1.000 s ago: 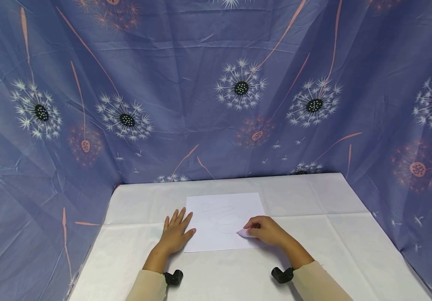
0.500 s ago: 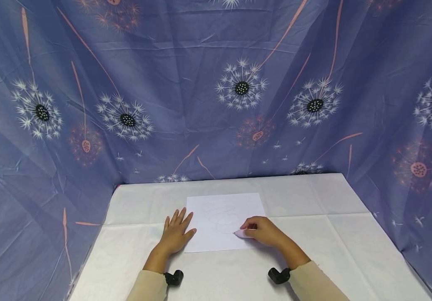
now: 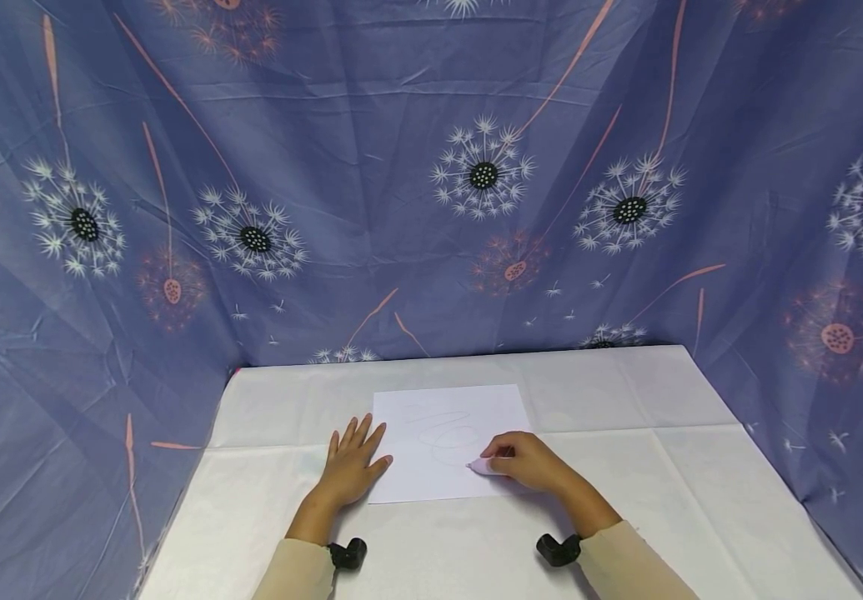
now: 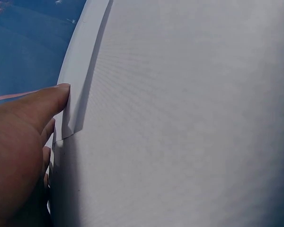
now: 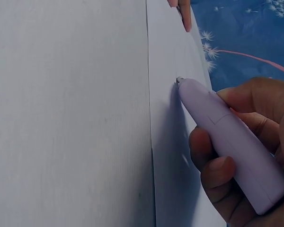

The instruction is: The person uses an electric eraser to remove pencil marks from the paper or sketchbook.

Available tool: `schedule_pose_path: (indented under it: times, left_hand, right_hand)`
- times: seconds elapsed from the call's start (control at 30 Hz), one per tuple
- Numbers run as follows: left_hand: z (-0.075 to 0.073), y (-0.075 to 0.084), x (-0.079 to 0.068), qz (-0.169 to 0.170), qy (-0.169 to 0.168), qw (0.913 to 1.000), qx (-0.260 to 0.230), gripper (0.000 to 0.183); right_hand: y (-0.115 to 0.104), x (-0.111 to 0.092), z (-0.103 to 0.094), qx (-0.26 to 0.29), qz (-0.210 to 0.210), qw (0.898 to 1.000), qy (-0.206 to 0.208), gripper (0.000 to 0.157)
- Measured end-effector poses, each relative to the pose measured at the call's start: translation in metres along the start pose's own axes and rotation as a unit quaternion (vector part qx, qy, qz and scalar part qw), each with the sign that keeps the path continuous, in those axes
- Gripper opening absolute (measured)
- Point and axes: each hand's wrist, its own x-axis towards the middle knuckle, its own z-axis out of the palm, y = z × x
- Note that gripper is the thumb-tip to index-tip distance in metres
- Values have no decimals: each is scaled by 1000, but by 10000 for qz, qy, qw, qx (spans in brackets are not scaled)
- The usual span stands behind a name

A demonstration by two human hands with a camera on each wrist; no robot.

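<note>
A sheet of white paper (image 3: 416, 483) with faint looping lines lies on the white-covered table. My left hand (image 3: 351, 469) rests with its fingers spread over the paper's left edge; in the left wrist view its thumb (image 4: 47, 104) lies at that edge. My right hand (image 3: 532, 461) grips a thick, lilac, pen-shaped tool (image 5: 232, 142) between thumb and fingers. It slants to the left, its small narrow tip right at the paper by the lower end of a looping line. The paper's lower right corner is hidden under the right hand.
The white tablecloth (image 3: 626, 392) has fold creases and reaches back to a blue curtain (image 3: 371, 208) printed with dandelions, which surrounds the table at the back and sides. Black wrist devices sit at both sleeves, the right one (image 3: 559, 550) close over the cloth.
My right hand has shifted slightly left with the lilac tool, its tip moving left along the lower line, then barely moving in the last half second. The left hand has stayed in place.
</note>
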Motion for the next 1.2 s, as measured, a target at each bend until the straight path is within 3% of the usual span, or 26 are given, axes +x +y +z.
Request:
schedule_pose_path:
  times: [0.5,1.2]
  left_hand:
    - [0,0,0,-40,-14,10000,24,62]
    - [1,-1,0,-4,-18,10000,33,62]
  right_hand:
    - [4,-2,-6,-130,105,9998,73,12]
    - [-3,8,9,-60,-60,10000,-13,12]
